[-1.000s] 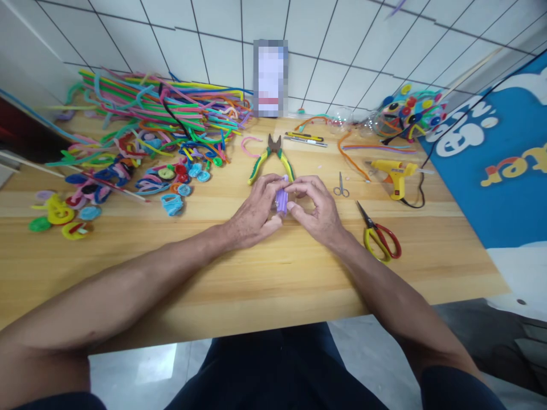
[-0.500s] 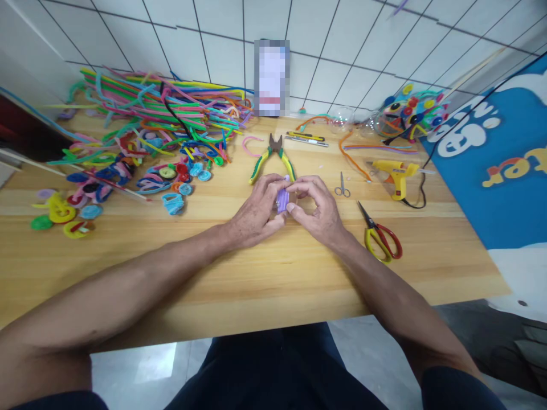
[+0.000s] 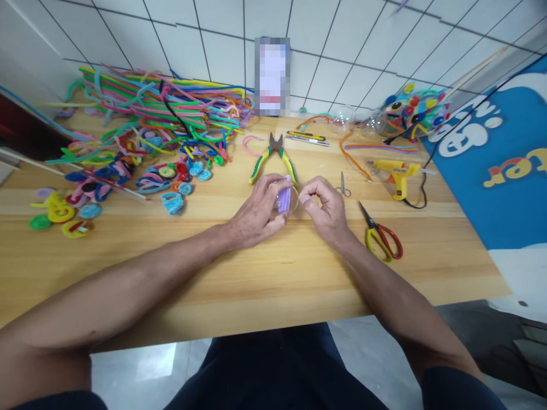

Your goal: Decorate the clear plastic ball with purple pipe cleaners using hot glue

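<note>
My left hand [image 3: 258, 210] is closed around a clear plastic dome [image 3: 294, 200], gripping its left side above the middle of the table. Purple pipe cleaner strips [image 3: 284, 199] lie side by side across the dome, partly covered by my fingers. My right hand [image 3: 325, 209] is just right of the dome's rim, thumb and fingertips pinched together. Whatever the pinch holds, if anything, is too small to make out. Directly behind my left hand lie pliers [image 3: 276, 151] with green and yellow handles, jaws pointing away from me.
Bundled pipe cleaners [image 3: 162, 102] and coiled pieces [image 3: 60, 208] cover the left side. Right of my hands lie small scissors [image 3: 342, 187], larger red-and-yellow scissors [image 3: 378, 233] and a yellow glue gun [image 3: 397, 173]. Craft knives [image 3: 305, 136] and clear balls [image 3: 342, 118] lie behind; a phone [image 3: 272, 77] leans against the wall.
My right hand has moved a little to the right, off the purple strips, and its fingers have drawn into a pinch. More of the clear dome shows. My left hand keeps its hold.
</note>
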The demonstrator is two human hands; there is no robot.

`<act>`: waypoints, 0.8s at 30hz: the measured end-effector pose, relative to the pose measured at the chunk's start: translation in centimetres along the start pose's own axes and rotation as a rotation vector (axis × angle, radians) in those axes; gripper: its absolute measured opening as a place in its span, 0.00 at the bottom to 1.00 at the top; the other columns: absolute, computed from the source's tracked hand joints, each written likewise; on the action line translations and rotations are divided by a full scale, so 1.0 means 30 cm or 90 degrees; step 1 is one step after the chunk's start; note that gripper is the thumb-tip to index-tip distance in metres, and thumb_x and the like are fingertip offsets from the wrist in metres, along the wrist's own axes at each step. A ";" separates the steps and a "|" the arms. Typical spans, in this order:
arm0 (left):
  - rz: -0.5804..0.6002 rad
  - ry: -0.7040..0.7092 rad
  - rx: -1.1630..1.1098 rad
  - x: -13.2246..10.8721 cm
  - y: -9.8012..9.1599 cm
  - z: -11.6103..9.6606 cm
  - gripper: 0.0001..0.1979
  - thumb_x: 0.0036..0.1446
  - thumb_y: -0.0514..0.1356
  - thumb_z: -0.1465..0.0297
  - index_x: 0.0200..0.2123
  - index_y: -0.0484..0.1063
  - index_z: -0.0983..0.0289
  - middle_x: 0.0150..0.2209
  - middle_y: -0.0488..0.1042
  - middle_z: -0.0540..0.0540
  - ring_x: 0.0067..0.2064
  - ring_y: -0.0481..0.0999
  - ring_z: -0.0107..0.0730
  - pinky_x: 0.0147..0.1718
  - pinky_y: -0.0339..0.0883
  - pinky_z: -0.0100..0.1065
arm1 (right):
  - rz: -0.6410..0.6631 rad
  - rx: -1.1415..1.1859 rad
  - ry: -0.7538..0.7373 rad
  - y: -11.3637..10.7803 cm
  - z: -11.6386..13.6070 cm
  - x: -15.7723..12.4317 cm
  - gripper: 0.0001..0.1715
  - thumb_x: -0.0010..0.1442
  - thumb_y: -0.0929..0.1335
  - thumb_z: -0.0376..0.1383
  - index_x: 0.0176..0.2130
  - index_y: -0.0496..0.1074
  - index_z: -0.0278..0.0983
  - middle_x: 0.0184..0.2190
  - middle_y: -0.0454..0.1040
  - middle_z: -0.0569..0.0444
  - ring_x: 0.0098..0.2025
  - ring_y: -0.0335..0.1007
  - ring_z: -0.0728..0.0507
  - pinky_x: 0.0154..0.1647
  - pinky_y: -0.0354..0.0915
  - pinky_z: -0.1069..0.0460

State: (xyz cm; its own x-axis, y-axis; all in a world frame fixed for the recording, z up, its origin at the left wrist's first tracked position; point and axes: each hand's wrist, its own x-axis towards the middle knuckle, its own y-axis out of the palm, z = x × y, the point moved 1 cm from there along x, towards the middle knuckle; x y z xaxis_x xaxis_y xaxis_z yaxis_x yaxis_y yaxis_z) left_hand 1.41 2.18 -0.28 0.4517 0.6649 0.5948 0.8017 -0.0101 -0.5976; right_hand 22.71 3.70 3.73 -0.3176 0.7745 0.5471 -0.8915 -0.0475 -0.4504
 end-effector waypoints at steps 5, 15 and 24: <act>-0.002 -0.003 0.004 0.000 0.000 -0.001 0.31 0.72 0.61 0.66 0.73 0.56 0.57 0.69 0.64 0.68 0.73 0.65 0.56 0.71 0.69 0.62 | 0.033 -0.028 -0.002 -0.005 0.006 -0.001 0.18 0.73 0.66 0.40 0.29 0.64 0.44 0.28 0.69 0.56 0.32 0.66 0.42 0.37 0.64 0.45; 0.006 -0.019 -0.010 -0.006 0.003 -0.001 0.32 0.73 0.62 0.64 0.75 0.56 0.54 0.70 0.62 0.67 0.73 0.65 0.56 0.70 0.71 0.62 | -0.008 -0.020 -0.012 0.013 -0.024 -0.009 0.15 0.75 0.70 0.51 0.51 0.78 0.46 0.51 0.81 0.49 0.52 0.78 0.38 0.52 0.76 0.41; 0.009 0.004 0.011 -0.002 0.003 -0.001 0.34 0.71 0.62 0.67 0.75 0.54 0.55 0.69 0.63 0.68 0.73 0.65 0.54 0.70 0.71 0.62 | 0.026 0.010 -0.024 0.014 -0.041 -0.012 0.15 0.77 0.69 0.49 0.55 0.80 0.46 0.54 0.83 0.49 0.56 0.81 0.39 0.53 0.78 0.42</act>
State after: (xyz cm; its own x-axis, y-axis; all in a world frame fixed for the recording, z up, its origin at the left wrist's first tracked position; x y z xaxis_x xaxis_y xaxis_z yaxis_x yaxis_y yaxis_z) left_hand 1.46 2.10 -0.35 0.4651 0.6596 0.5904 0.7889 -0.0063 -0.6145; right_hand 22.85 4.18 2.49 -0.3651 0.7478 0.5545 -0.8827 -0.0888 -0.4615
